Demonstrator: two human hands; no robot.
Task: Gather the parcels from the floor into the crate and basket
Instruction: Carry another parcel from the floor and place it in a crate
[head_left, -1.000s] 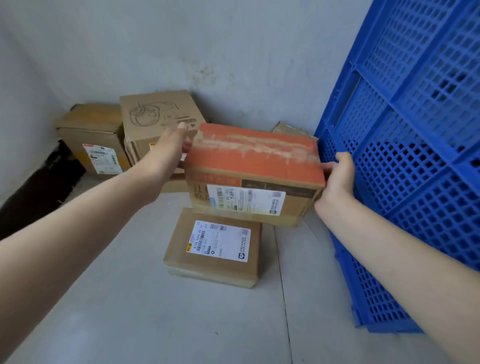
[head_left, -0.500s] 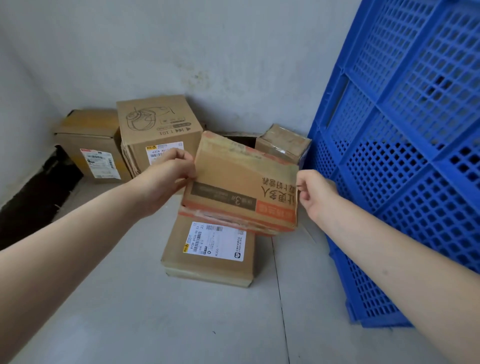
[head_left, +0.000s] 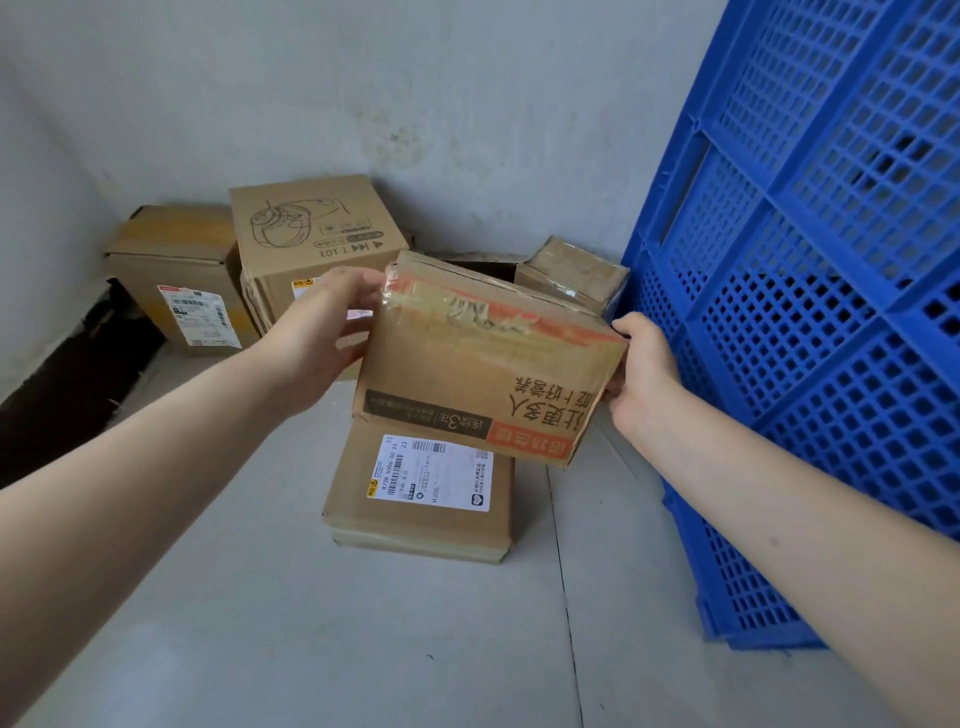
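I hold a brown and orange cardboard parcel (head_left: 483, 364) in the air, tilted, its printed side facing me upside down. My left hand (head_left: 322, 322) grips its left end and my right hand (head_left: 641, 369) grips its right end. Under it a flat parcel (head_left: 415, 493) with a white label lies on the floor. The blue lattice crate (head_left: 810, 291) stands at the right, close to my right hand. No basket is in view.
By the back wall stand a box with a line drawing (head_left: 311, 234), a labelled box (head_left: 176, 270) to its left and a small taped parcel (head_left: 576, 273) beside the crate. A dark gap (head_left: 67, 374) runs along the left wall. The floor is grey.
The parcel has been turned in my hands: its orange taped top faced me, now the printed brown side does. My right hand has closed back on the right end.
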